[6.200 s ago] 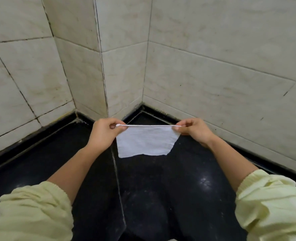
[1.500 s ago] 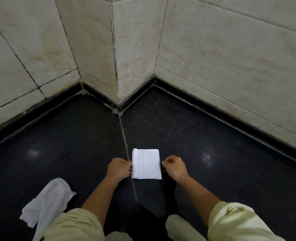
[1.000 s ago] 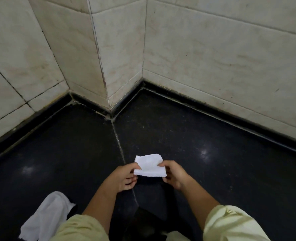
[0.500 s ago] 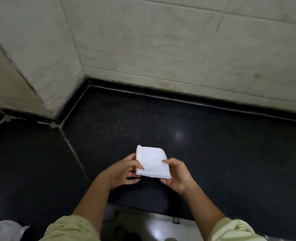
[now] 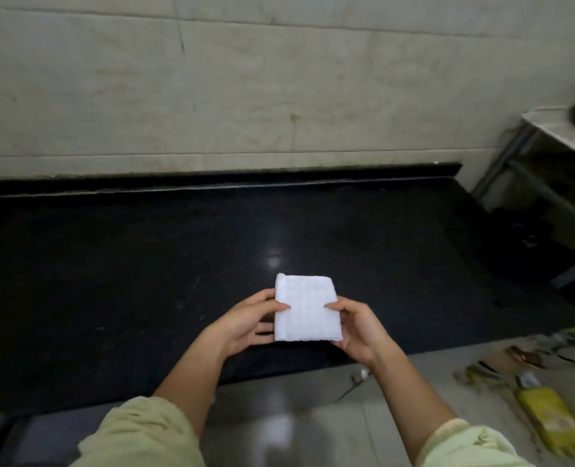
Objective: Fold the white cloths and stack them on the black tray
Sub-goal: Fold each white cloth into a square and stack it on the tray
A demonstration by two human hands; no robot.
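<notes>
Black counter [image 5: 144,281] w/ tiled wall, folded white cloth [image 5: 306,313] held above, both hands' fingers [image 5: 281,306] pinching its sides

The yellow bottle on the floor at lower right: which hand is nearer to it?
Right. The right hand holds the folded cloth's right edge, on the yellow bottle's side; the left hand, at the cloth's left edge, is farther away.

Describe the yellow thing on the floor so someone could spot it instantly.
Follow the long black stone counter to its right end, then drop to the pale tiled floor. Among blurred clutter there, the flat yellow packet lies nearest the bottom right corner, the only bright yellow item.
</notes>
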